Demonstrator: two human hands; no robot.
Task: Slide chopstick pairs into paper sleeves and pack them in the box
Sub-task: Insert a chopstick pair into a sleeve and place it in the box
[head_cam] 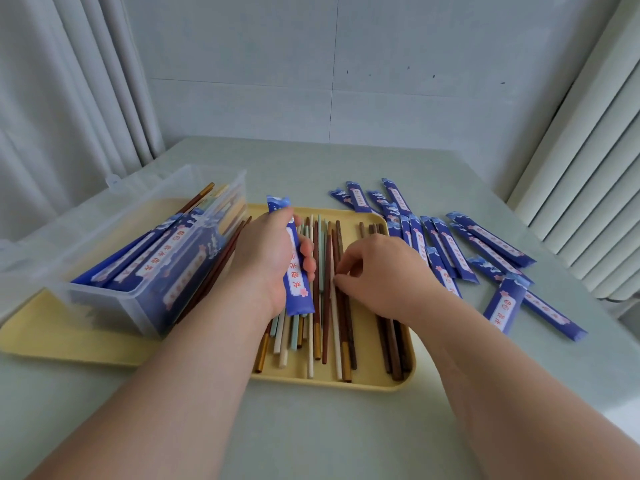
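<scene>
Pale green tabletop (311, 427) carries a yellow tray (367, 384) of loose chopsticks (317, 271). Above it, the left hand (268, 258) grasps 1 blue paper sleeve (296, 261); the right hand (379, 268) pinches a chopstick. Filled sleeves lie in the clear box (138, 237) at left.

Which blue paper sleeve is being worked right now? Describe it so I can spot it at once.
Start at the yellow tray of loose chopsticks in the middle of the pale green table. Above its left half, the left hand grips one blue paper sleeve with a white strip of red characters. Unlike the sleeves scattered flat at right, it alone is lifted and held.
</scene>
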